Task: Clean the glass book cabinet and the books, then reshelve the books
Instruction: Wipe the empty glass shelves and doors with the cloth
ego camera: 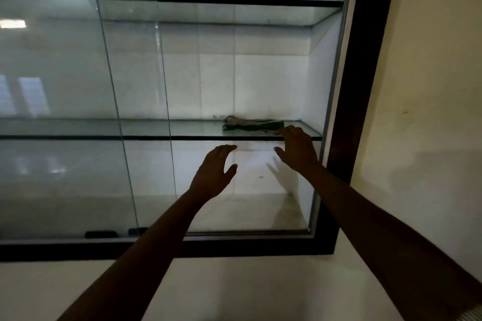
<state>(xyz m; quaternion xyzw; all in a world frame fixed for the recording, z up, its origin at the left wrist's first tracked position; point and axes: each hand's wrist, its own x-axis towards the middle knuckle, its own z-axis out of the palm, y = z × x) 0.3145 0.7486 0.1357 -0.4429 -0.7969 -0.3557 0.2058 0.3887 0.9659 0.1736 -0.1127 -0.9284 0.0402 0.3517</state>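
The glass book cabinet (347, 138) is set in the wall with a dark frame, and its right side stands open. No books are in view. A folded green and white cloth (253, 124) lies on the middle glass shelf (198, 137) toward the right. My right hand (297, 148) reaches up to that shelf's front edge, fingers straight, its fingertips at the near end of the cloth. My left hand (216, 172) hovers lower and to the left, in front of the bottom compartment, fingers relaxed and holding nothing.
Sliding glass panes (78, 112) cover the cabinet's left half, with dark handles (100, 234) at the bottom rail. An upper glass shelf (234, 2) spans the top. A cream wall (422, 112) lies to the right and below the frame.
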